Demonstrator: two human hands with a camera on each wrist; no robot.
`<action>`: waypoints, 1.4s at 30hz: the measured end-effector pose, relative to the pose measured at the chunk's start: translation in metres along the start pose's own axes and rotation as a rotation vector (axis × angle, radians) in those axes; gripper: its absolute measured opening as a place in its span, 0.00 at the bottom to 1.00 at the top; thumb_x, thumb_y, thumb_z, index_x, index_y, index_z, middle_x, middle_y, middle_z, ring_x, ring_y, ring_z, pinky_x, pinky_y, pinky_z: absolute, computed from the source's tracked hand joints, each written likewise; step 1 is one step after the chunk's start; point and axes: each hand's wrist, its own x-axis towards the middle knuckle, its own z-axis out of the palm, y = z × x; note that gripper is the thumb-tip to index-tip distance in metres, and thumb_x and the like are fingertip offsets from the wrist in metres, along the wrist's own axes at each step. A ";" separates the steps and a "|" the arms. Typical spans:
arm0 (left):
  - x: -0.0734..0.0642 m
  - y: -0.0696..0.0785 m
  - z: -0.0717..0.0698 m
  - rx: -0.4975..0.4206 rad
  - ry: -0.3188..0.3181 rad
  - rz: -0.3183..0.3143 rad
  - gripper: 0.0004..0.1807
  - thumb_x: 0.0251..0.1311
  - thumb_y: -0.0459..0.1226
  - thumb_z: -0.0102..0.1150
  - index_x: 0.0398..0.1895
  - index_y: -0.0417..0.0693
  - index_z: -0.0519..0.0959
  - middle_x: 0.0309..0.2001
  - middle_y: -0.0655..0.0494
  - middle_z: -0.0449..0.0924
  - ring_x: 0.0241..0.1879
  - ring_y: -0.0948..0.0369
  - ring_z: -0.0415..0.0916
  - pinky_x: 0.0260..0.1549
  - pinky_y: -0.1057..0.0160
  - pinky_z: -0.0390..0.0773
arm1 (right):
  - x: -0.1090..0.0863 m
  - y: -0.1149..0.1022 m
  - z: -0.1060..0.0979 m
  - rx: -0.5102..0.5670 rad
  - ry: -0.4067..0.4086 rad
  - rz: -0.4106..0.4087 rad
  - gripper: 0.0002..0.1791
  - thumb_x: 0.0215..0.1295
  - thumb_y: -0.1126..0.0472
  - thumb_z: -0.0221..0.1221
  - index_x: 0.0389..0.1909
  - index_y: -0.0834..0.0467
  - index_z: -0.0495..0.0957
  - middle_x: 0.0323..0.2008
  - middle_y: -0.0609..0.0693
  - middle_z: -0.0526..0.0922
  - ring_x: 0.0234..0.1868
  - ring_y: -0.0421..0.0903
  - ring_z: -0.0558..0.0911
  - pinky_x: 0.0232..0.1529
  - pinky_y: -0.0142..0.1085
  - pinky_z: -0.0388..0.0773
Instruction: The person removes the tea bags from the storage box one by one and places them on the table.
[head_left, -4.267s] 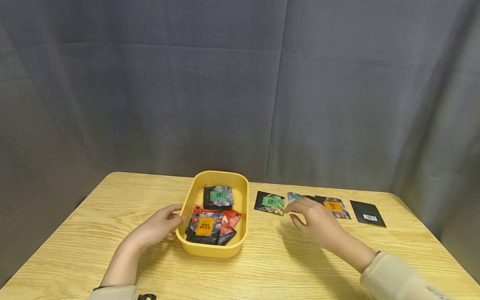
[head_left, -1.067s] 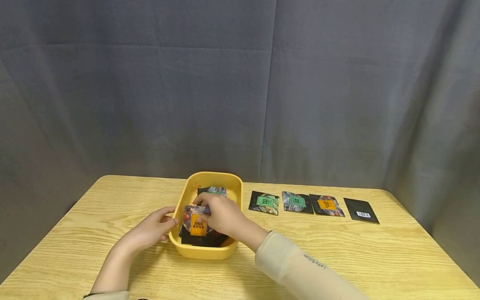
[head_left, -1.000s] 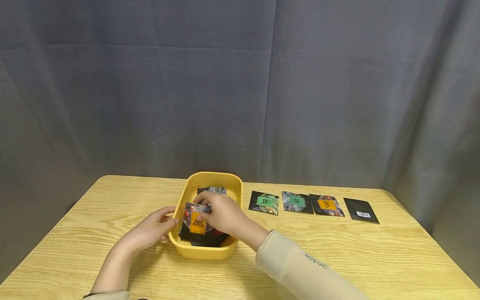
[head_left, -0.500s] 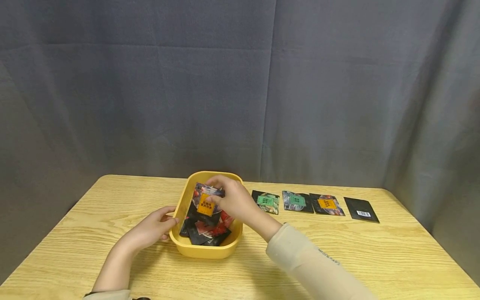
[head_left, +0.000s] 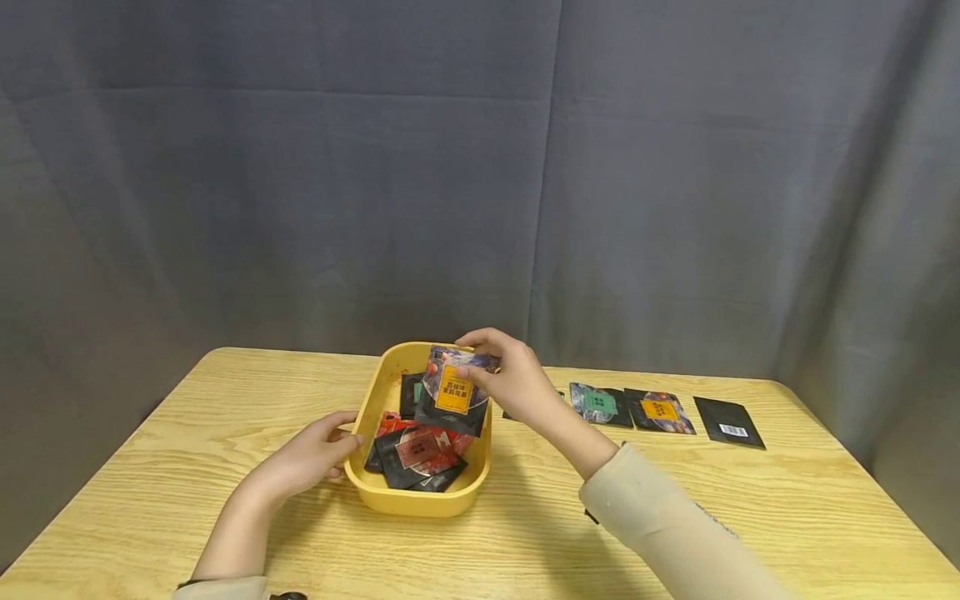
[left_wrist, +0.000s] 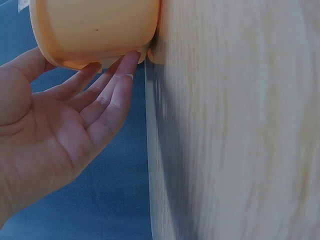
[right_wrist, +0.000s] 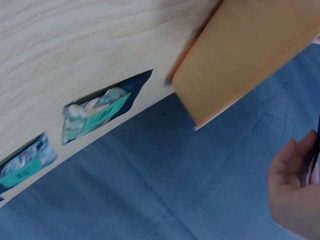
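Observation:
My right hand (head_left: pixel 517 383) pinches a black tea sachet (head_left: pixel 453 390) with an orange label and a fruit picture, raised above the right side of a yellow plastic bin (head_left: pixel 420 504). In the right wrist view only the dark edge of that sachet (right_wrist: pixel 316 155) shows by the fingers. My left hand (head_left: pixel 303 458) grips the bin's left side, thumb at the rim; in the left wrist view its fingers lie along the outer wall (left_wrist: pixel 95 30). Inside the bin are several sachets, among them a red-labelled one (head_left: pixel 420 450) and a partly covered green-labelled one (head_left: pixel 408 393).
A row of sachets lies right of the bin: one green-labelled (head_left: pixel 598 403), one orange-labelled (head_left: pixel 660 410), and one black with a barcode (head_left: pixel 730 423). Another green-labelled sachet (right_wrist: pixel 97 110) is mostly behind my right hand in the head view. A grey curtain (head_left: pixel 420 208) hangs behind the table.
My right hand went from the table sachets into the bin, took the orange-labelled sachet and lifted it up and rightward, uncovering red-labelled ones. My left hand stays on the bin.

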 end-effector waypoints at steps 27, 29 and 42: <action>0.003 0.001 0.003 0.012 0.016 -0.020 0.28 0.74 0.32 0.46 0.70 0.24 0.55 0.54 0.29 0.75 0.47 0.48 0.80 0.42 0.49 0.80 | -0.023 0.066 -0.053 0.053 0.024 0.126 0.16 0.67 0.65 0.62 0.55 0.60 0.78 0.44 0.56 0.86 0.33 0.47 0.82 0.34 0.43 0.81; 0.003 0.001 0.004 0.014 0.017 -0.022 0.28 0.74 0.32 0.46 0.70 0.24 0.55 0.54 0.29 0.76 0.47 0.48 0.80 0.42 0.49 0.80 | -0.025 0.071 -0.057 0.042 0.018 0.135 0.16 0.68 0.65 0.62 0.56 0.60 0.78 0.45 0.56 0.85 0.34 0.47 0.81 0.33 0.41 0.80; 0.004 0.002 0.005 0.010 0.013 -0.017 0.28 0.74 0.32 0.46 0.70 0.24 0.55 0.53 0.30 0.76 0.46 0.49 0.80 0.41 0.50 0.80 | -0.033 0.103 -0.067 -0.024 -0.052 0.210 0.16 0.69 0.65 0.60 0.56 0.62 0.77 0.41 0.55 0.83 0.31 0.45 0.78 0.31 0.39 0.78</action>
